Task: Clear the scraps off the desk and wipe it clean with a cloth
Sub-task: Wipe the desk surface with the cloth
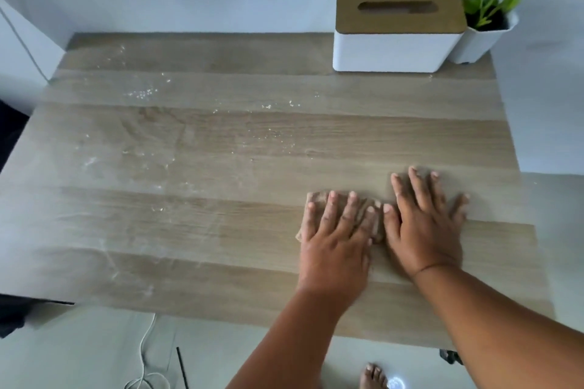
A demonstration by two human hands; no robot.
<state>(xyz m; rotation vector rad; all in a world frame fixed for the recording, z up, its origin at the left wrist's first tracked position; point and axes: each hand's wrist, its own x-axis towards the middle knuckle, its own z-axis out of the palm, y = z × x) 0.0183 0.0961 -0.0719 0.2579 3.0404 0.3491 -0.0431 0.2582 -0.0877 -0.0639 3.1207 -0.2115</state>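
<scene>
A wooden desk (221,230) fills the view. A small brown cloth (313,199) lies on its right half, mostly hidden under my left hand (336,237), which presses flat on it with straight fingers. My right hand (423,224) lies flat beside it with fingers spread, its thumb side touching the cloth's right edge. Fine white crumbs and dusty smears (142,93) are scattered over the left and middle of the desk, with more specks (294,103) toward the back centre.
A white tissue box with a wooden lid (398,28) stands at the back right, a potted green plant (493,9) next to it by the wall. A white cable (145,354) lies on the floor below the desk's front edge. My bare foot (374,376) shows there.
</scene>
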